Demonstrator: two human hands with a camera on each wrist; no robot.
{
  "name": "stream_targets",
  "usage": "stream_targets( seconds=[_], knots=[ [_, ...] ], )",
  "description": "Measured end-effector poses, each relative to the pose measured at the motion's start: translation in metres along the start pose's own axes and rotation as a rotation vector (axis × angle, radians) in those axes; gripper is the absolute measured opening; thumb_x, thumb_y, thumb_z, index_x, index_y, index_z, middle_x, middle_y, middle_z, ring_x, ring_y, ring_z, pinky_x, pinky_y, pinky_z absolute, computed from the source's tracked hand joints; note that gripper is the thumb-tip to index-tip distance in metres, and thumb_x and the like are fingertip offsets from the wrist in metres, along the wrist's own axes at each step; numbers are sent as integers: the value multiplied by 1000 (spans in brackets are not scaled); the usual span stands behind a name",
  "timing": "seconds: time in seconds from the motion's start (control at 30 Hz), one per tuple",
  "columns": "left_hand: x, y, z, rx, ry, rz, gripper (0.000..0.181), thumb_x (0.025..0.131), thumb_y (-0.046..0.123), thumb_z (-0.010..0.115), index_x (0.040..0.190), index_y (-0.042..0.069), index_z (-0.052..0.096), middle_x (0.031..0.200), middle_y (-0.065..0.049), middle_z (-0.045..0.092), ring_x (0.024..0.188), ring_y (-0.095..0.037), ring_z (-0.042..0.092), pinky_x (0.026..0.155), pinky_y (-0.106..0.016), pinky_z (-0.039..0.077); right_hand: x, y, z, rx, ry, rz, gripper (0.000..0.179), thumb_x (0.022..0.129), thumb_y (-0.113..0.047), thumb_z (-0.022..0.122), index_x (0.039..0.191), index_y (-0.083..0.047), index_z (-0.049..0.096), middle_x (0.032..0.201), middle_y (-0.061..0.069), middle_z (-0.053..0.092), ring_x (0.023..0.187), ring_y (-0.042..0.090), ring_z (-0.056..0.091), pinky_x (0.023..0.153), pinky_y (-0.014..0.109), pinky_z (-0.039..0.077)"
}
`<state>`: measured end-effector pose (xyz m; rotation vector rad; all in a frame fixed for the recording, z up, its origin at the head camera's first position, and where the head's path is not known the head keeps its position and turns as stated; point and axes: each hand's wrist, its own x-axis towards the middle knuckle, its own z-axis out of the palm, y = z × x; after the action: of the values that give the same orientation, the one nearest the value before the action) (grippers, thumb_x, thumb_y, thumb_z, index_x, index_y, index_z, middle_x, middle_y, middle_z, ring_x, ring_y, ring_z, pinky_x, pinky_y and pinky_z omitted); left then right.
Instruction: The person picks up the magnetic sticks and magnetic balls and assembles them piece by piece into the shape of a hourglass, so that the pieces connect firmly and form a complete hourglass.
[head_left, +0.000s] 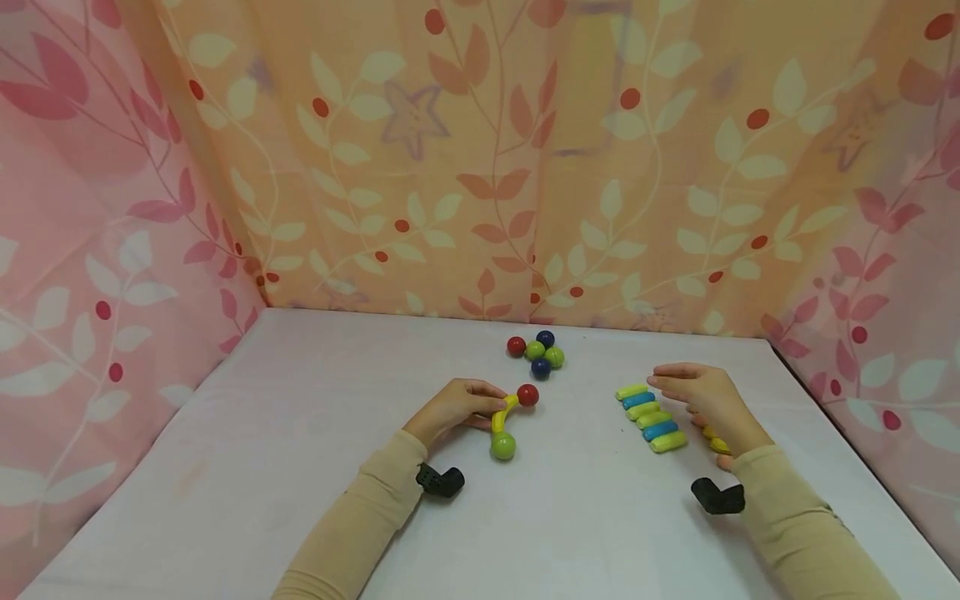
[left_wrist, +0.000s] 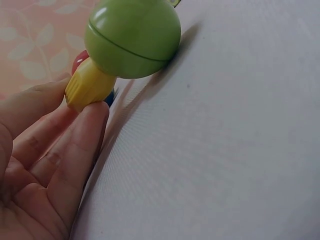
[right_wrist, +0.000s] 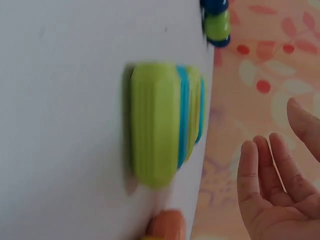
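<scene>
My left hand (head_left: 456,406) pinches a yellow curved rod (left_wrist: 90,87) between thumb and fingertips. A green ball (head_left: 503,446) sits on the rod's near end and a red ball (head_left: 528,395) on its far end. In the left wrist view the green ball looms large, partly covering the red one. Fingers extended and thumb apart, my right hand (head_left: 712,404) hovers with nothing in its grasp. It is just right of a row of short green and blue rods (head_left: 656,419). Yellow pieces (head_left: 720,445) show partly hidden beneath that hand.
Farther back stands a loose cluster of balls: a red ball (head_left: 516,347), green balls (head_left: 554,357) and dark blue balls (head_left: 541,368). An orange piece (right_wrist: 169,224) lies near the rods. The white table (head_left: 285,433) ends at a patterned curtain (head_left: 465,167).
</scene>
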<state>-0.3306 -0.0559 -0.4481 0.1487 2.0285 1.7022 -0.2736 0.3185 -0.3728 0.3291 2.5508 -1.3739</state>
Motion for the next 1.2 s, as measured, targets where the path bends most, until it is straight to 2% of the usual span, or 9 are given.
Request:
stream_targets(
  seconds=[0.1, 0.2, 0.27, 0.33, 0.4, 0.5, 0.67, 0.83, 1.2],
  knots=[
    [0, -1, 1, -11, -2, 7, 31, 89, 21, 76, 115, 6, 72, 110, -9, 69, 88, -14, 65, 75, -25, 61, 2, 11, -11, 6, 15, 30, 88, 83, -69, 64, 148, -13, 45, 151, 20, 45, 129, 37, 50, 98, 45, 51],
    [0, -2, 2, -16, -5, 10, 31, 89, 21, 76, 115, 5, 72, 109, -9, 69, 87, -14, 65, 74, -25, 61, 4, 23, -23, 22, 27, 63, 91, 81, -70, 66, 150, -15, 43, 140, 16, 56, 114, 30, 62, 89, 36, 55],
    [0, -1, 2, -20, -10, 3, 31, 89, 21, 76, 115, 5, 72, 110, -9, 69, 88, -14, 64, 75, -25, 61, 7, 31, -29, 30, 34, 65, 89, 83, -68, 65, 150, -14, 42, 125, 9, 67, 102, 24, 68, 86, 37, 56],
    [-1, -1, 2, -14, -14, 5, 31, 89, 21, 75, 115, 5, 71, 110, -9, 69, 88, -14, 64, 75, -25, 60, 10, 39, -36, 18, 49, 48, 83, 88, -62, 63, 148, -9, 43, 111, 2, 72, 96, 20, 70, 96, 45, 52],
    [-1, -1, 2, -10, -16, 4, 31, 89, 21, 75, 115, 4, 71, 111, -9, 69, 88, -14, 64, 75, -25, 60, 13, 46, -42, 1, 53, 31, 77, 93, -57, 60, 147, -5, 44, 111, 4, 74, 105, 25, 70, 108, 54, 41],
    [-2, 0, 3, -1, -9, 0, 30, 89, 21, 75, 115, 5, 71, 111, -9, 69, 88, -14, 64, 74, -25, 60, 16, 52, -50, -52, 57, 33, 75, 94, -56, 58, 147, -5, 44, 132, 14, 65, 130, 36, 51, 113, 65, 26],
    [-3, -1, 3, 0, -1, -2, 30, 89, 22, 75, 114, 6, 72, 111, -9, 69, 88, -15, 65, 75, -25, 61, 21, 64, -60, -100, 48, 55, 81, 90, -62, 60, 147, -6, 44, 153, 26, 39, 140, 48, 26, 111, 68, 22],
    [-2, -3, 4, -9, -6, -10, 31, 88, 21, 76, 114, 5, 72, 110, -9, 69, 88, -15, 65, 75, -26, 61, 25, 75, -67, -79, -6, 48, 74, 93, -55, 60, 145, -5, 46, 152, 26, 40, 142, 49, 22, 111, 71, 17],
    [-1, -1, 3, -6, 6, -3, 31, 88, 22, 76, 114, 6, 72, 109, -9, 70, 87, -15, 65, 74, -25, 61, 28, 79, -73, -107, -83, -6, 63, 97, -40, 61, 139, 6, 50, 144, 30, 48, 132, 48, 36, 107, 62, 29]
  ],
)
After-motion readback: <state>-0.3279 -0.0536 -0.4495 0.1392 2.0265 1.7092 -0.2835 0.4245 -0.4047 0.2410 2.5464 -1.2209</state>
